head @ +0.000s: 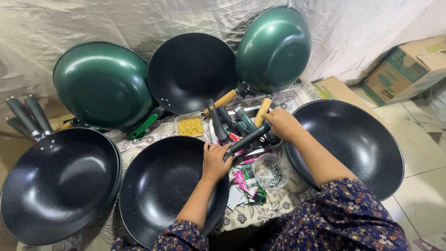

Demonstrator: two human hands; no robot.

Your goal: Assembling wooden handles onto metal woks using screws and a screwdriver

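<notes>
A black wok pan (162, 186) without a handle lies in front of me. My left hand (214, 160) rests on its far right rim. My right hand (282, 124) grips the far end of a dark grey handle (246, 139), whose near end meets the pan rim beside my left hand. Under my right hand a tray (274, 143) holds several more handles, some dark, some wooden. A small clear bowl of metal screws (270, 171) sits just right of my left hand.
Another black wok (360, 144) lies at right, one with handles (58, 183) at left. Two green woks (103, 83) (274, 49) and a black one (191, 72) lean on the draped back wall. A box of yellow bits (190, 125), packets (246, 183), cardboard boxes (404, 67).
</notes>
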